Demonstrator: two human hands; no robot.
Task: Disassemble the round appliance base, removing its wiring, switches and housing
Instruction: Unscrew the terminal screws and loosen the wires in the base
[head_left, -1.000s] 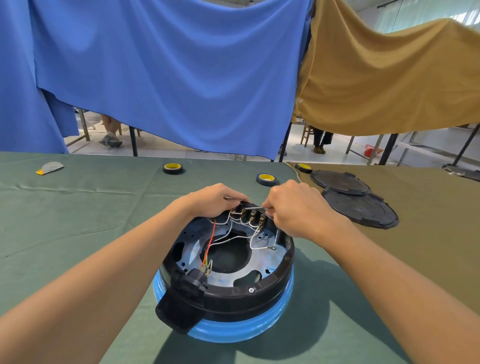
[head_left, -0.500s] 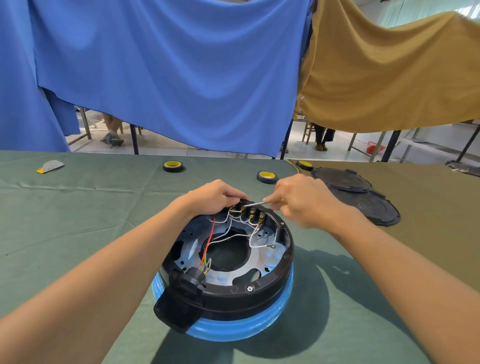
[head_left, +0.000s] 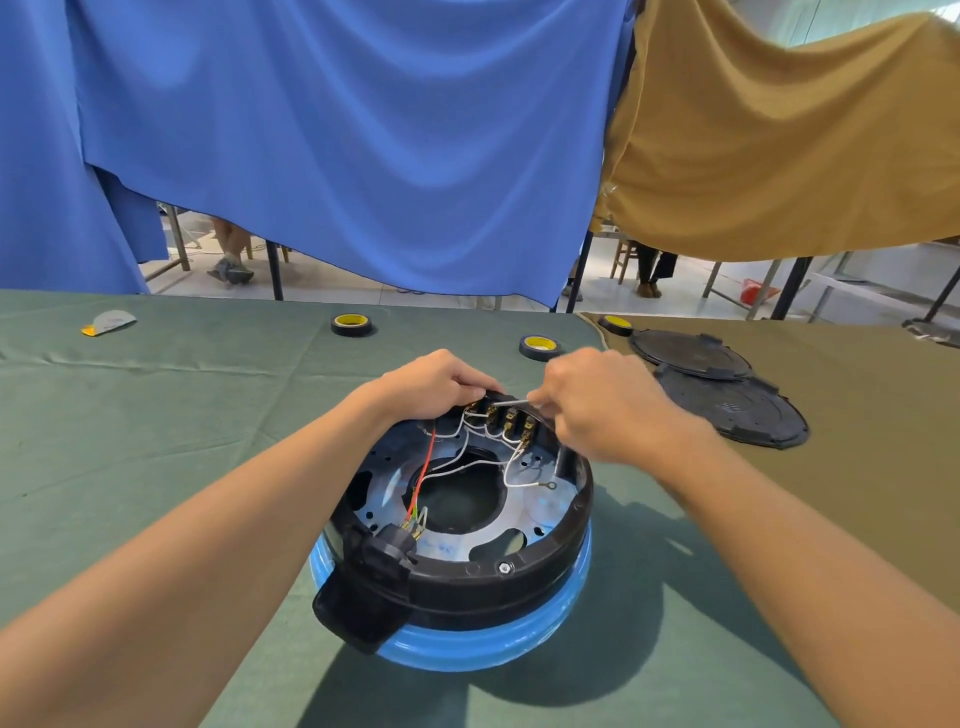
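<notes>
**A:** Where are the hands?

**B:** I have the left hand (head_left: 431, 384) on the far edge of the round base (head_left: 498, 569), with its fingers curled over the black rim. The right hand (head_left: 597, 405) is just beside it. That one pinches a thin silver tool (head_left: 511, 401), and the tip points toward the left hand's fingers.

**A:** What is around them?

**B:** Under both hands I see a table with a green cloth (head_left: 156, 415). To the right of the right hand the cloth turns olive (head_left: 872, 467), and two flat black round covers (head_left: 737, 410) lie there, one partly on the other. Past the hands sit three rolls of black tape with yellow middles (head_left: 351, 325). Far off to the left lies a small grey and orange thing (head_left: 109, 322). Behind the table hang a blue sheet (head_left: 337, 130) and a tan sheet (head_left: 779, 145).

**A:** And the base?

**B:** It sits right below the hands, open on top, on a blue ring (head_left: 467, 647). Inside is a shiny plate with a big hole. A row of small switches (head_left: 506, 418) sits under the tool. White wires (head_left: 457, 460) loop out from them, and a red wire (head_left: 428, 457) runs toward me to a black plug piece (head_left: 363, 587).
</notes>
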